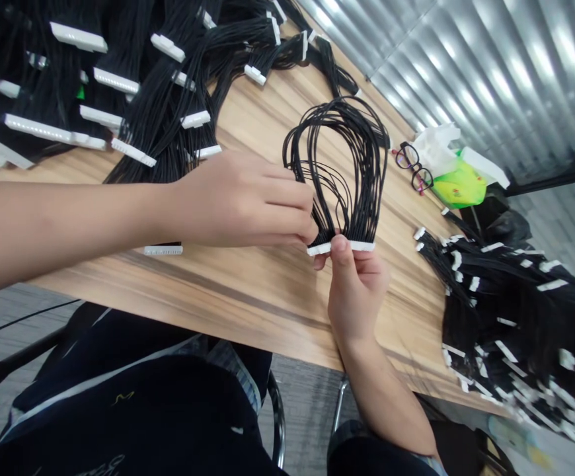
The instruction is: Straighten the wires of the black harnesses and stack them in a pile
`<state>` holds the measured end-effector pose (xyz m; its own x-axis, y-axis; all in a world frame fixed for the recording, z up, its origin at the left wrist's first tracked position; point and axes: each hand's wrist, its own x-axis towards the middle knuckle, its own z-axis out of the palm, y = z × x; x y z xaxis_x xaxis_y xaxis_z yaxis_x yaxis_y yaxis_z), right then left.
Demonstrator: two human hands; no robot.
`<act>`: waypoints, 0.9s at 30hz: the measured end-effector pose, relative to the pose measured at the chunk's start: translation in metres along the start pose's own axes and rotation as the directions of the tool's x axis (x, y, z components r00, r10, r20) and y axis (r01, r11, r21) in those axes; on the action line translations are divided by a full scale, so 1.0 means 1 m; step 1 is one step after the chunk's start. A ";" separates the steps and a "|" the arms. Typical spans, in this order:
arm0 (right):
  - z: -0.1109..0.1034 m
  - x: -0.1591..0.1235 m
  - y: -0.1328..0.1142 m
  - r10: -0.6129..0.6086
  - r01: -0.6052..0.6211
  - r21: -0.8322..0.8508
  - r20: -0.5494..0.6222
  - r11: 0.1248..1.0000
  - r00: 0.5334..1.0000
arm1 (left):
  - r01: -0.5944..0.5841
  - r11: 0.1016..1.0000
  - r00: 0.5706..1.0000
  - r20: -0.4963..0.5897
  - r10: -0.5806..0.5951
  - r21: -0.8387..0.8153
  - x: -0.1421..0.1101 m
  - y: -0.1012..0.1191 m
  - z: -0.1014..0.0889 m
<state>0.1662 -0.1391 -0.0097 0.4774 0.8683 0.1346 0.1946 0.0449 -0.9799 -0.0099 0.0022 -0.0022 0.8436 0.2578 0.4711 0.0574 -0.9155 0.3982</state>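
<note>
A black wire harness loops up from a long white connector above the wooden table. My right hand pinches the connector near its middle, thumb on the near face and fingers behind it. From the left, my left hand reaches over with curled fingers closed at the left end of the connector, where the wires enter. Its fingertips are partly hidden among the wires. Under my left forearm another white connector shows on the table.
A large heap of black harnesses with white connectors covers the table's left and back. Another pile lies at the right. Glasses and a green-yellow packet sit near the corrugated wall. The table's front edge is close to my lap.
</note>
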 end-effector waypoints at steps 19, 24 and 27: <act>-0.007 0.024 0.011 -0.098 0.109 0.061 -0.162 0.992 0.982 | -0.404 0.911 0.913 -0.085 0.398 -0.076 -0.009 0.012 -0.001; -0.005 0.021 0.008 -0.148 0.162 0.062 -0.192 0.985 0.970 | 0.156 0.981 0.981 -0.101 -0.168 -0.115 -0.005 0.012 -0.001; -0.004 0.015 0.008 -0.158 0.168 0.058 -0.147 0.984 0.976 | 0.401 0.911 0.906 -0.104 -0.409 -0.095 0.001 0.001 -0.002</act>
<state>0.1785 -0.1281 -0.0151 0.5614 0.7680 0.3082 0.2225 0.2186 -0.9501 -0.0096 0.0018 0.0006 0.6859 0.6404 0.3455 0.3398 -0.7017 0.6262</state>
